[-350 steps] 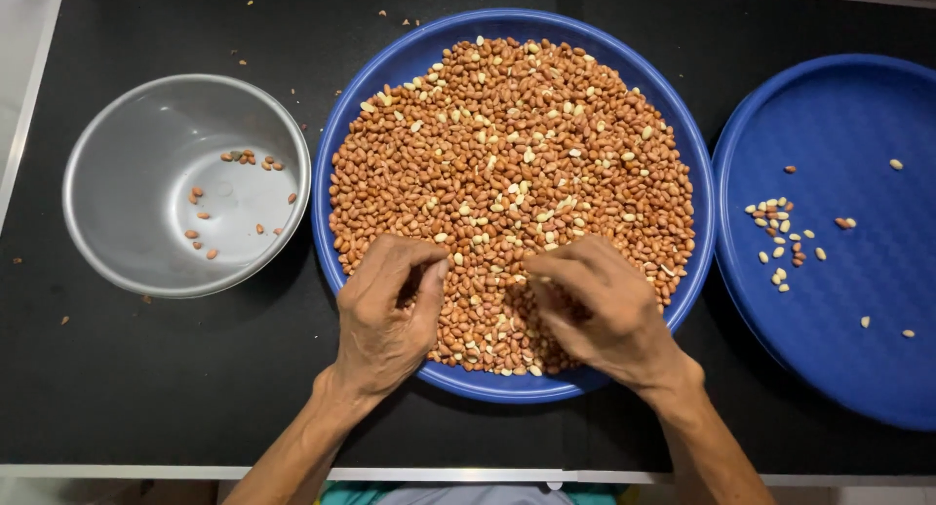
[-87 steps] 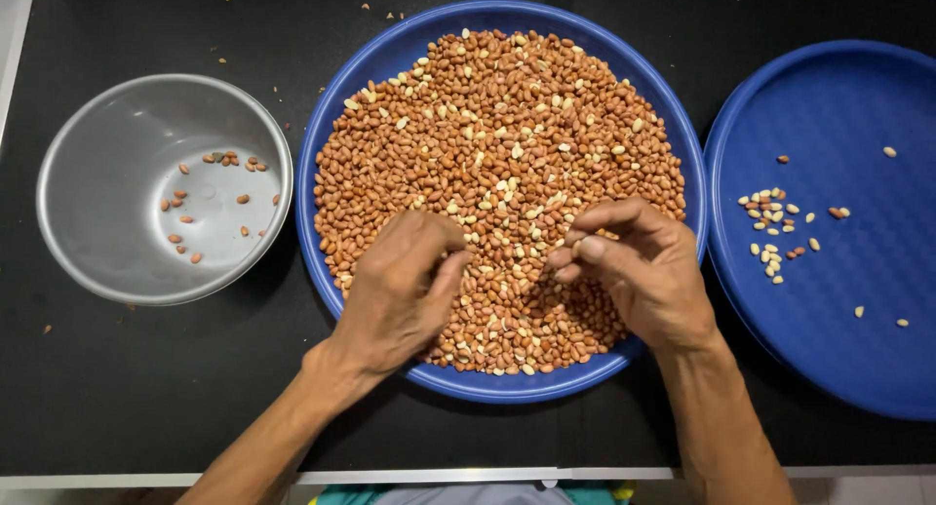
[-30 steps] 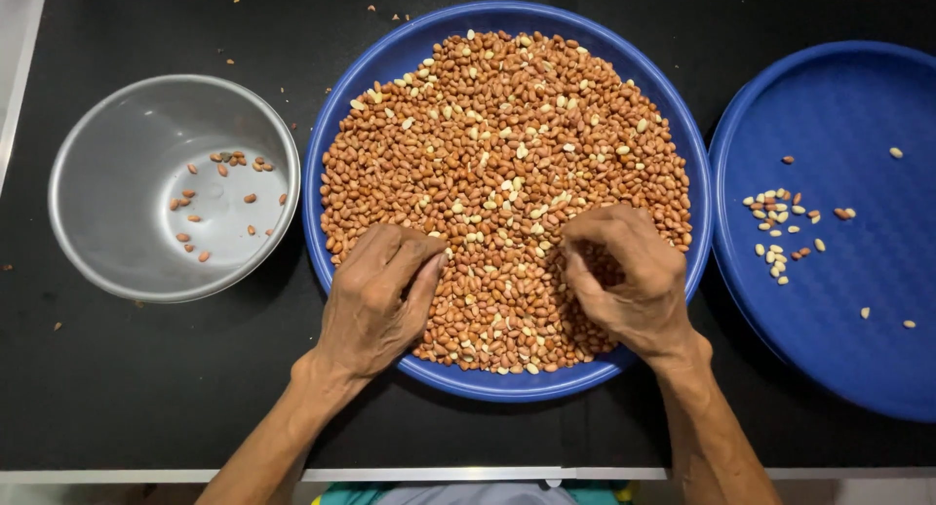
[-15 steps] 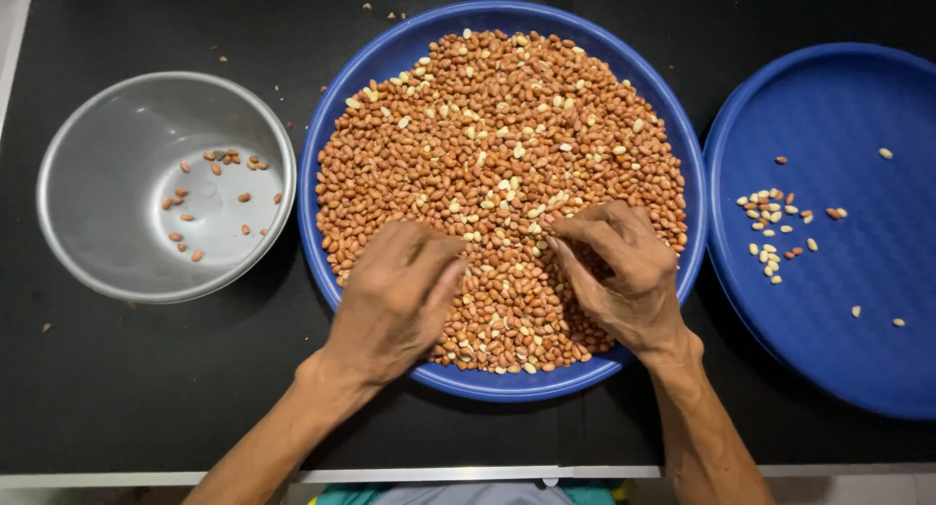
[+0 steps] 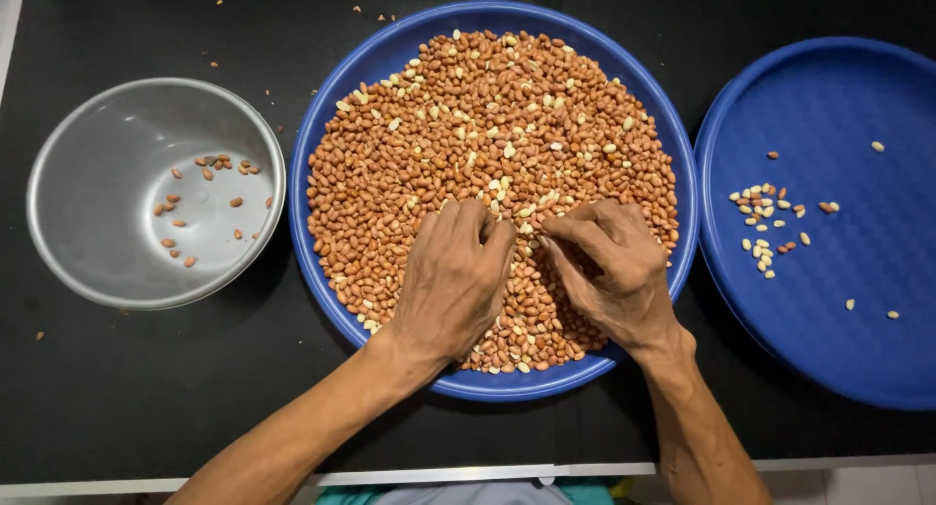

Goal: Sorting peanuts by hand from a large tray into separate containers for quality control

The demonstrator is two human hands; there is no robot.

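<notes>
Bright, even light falls from overhead, so the peanuts (image 5: pixel 492 164) in the middle of the frame show crisp and well coloured, and shadows stay short and soft, pooling just under the rims on the black desk (image 5: pixel 146 388). The metal bowl (image 5: pixel 107 271) at the left carries a pale, diffuse sheen on its inner wall rather than hard glare. Focus holds sharp across the frame, with slight wide-angle bending toward the edges.

Matt metal bowl (image 5: pixel 117 271), glossy blue plastic trays (image 5: pixel 390 66), matt black tabletop (image 5: pixel 195 388).
</notes>
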